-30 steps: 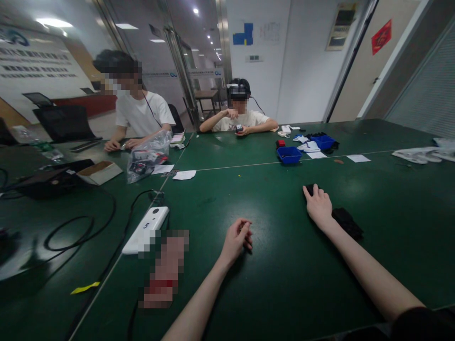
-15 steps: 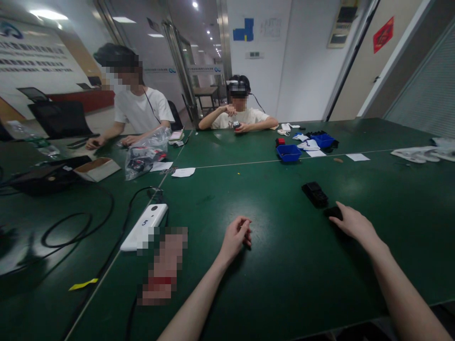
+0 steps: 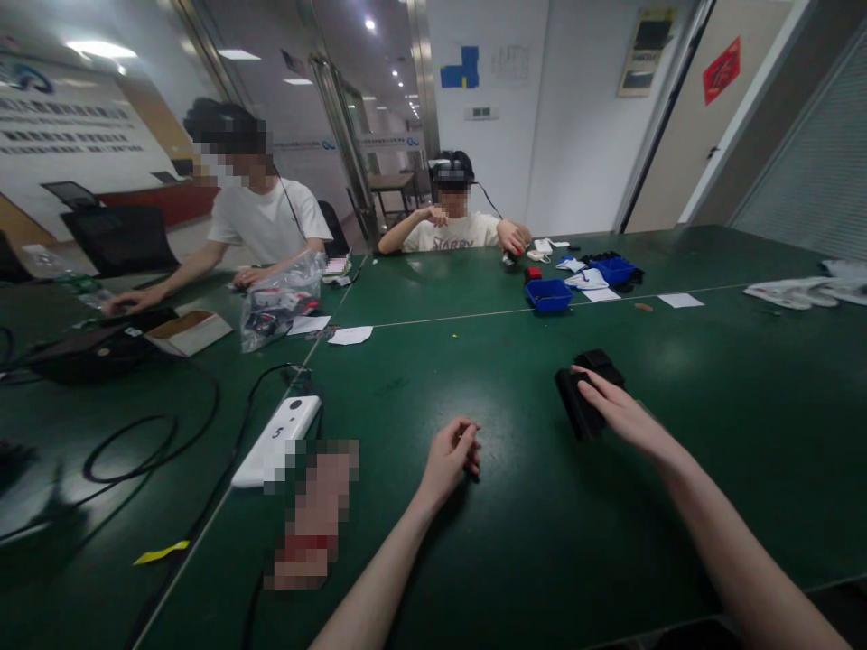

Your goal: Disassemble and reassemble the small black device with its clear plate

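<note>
My right hand [image 3: 613, 402] grips a black rectangular item [image 3: 574, 408] by its right side, holding it tilted; its exact kind does not show. Just behind it lies a second black, boxy item [image 3: 601, 363], partly covered by the first item and my fingers. My left hand [image 3: 452, 454] rests on the green table [image 3: 515, 533], its fingers loosely curled in and nothing visible in them.
Left of my left hand are a white power bank-like box [image 3: 276, 444] marked 5, a blurred-out item [image 3: 315, 515] and black cables [image 3: 203, 492]. Farther off are a blue tray [image 3: 548, 296], a plastic bag [image 3: 281, 298] and paper slips [image 3: 350, 335]. Two people sit across the table.
My right hand has moved left with the black item, bringing it in front of the other black one. My left hand stays put. Across the table, one person's hand moved to the right.
</note>
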`<state>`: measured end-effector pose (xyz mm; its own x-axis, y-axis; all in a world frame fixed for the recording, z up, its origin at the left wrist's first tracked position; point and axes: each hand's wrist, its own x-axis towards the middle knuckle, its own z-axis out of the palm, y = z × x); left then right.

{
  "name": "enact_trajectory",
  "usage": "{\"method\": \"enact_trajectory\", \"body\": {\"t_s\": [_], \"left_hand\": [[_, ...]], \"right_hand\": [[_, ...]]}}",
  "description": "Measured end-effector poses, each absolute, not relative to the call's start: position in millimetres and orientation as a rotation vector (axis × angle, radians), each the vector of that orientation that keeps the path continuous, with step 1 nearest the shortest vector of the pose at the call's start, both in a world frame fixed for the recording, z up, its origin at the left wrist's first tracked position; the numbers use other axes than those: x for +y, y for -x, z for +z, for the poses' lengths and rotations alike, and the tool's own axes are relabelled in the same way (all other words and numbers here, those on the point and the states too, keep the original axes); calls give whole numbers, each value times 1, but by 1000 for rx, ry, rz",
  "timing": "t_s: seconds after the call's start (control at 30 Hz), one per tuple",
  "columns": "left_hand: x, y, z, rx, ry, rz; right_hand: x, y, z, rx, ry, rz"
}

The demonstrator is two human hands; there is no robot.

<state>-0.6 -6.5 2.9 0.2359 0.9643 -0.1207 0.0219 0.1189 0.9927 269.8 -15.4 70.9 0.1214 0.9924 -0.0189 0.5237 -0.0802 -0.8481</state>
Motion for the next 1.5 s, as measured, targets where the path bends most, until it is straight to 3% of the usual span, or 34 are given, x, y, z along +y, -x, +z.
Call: {"method": "enact_trajectory", "body": {"t_s": [0.1, 0.33, 0.53, 0.87, 1.2, 1.33, 1.5], "left_hand": [[-7, 0, 4, 1089, -1233, 942], [-7, 3, 4, 1141, -1279, 1019], [-7, 3, 3, 1201, -1322, 1048], [-2, 5, 0, 1280, -1466, 1027], [-6, 2, 2, 1209, -1284, 986], [-5, 2, 2, 1203, -1292, 997], [-6, 1, 3, 1207, -1286, 1006]], "right_hand": [[-10, -229, 47, -1175, 1421, 1288], [-18, -154, 5, -1371, 1175, 1418], [-20, -169, 6, -1454, 1318, 1542], [-32, -201, 30, -1884, 1609, 874], [-33, -312, 30, -1784, 2446, -143], [-40, -323, 10, -1884, 2535, -157], [-46, -301, 2, -2068, 2343, -193]]}}
